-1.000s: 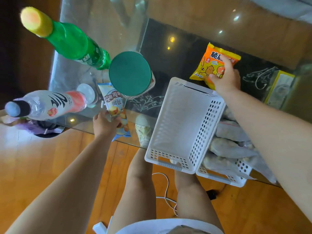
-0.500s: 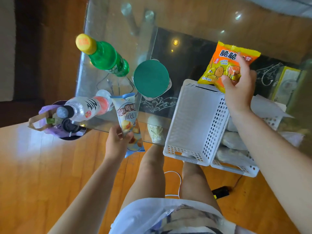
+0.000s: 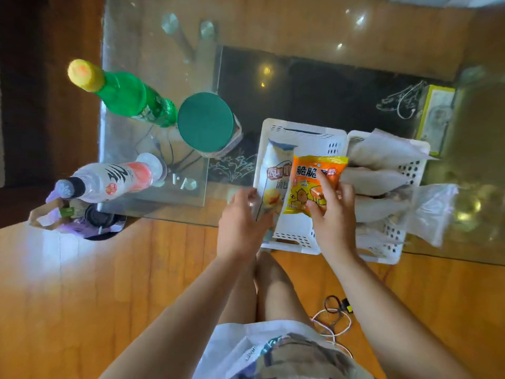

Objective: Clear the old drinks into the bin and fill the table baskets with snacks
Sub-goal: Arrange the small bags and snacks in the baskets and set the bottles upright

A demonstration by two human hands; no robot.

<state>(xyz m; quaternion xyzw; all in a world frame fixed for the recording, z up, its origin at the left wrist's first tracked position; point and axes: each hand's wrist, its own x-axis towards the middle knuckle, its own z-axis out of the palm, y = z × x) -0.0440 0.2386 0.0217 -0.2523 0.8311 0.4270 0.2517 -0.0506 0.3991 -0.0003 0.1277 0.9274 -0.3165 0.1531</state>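
Orange snack packet (image 3: pixel 314 184) — upright, long axis away

Bare arms and legs, white top (image 3: pixel 246 348) with printed lettering

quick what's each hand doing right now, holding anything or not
Left hand: fingers curled on the lower edge of the white-and-blue bread snack packet in the white plastic basket.
Right hand: pinching the orange crinkly snack bag over that basket.

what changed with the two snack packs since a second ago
Both packs moved over the white basket: the left hand brought in the blue pack, the right hand the orange pack, each in its grip. Green bottle, white bottle and green-lidded can stayed.
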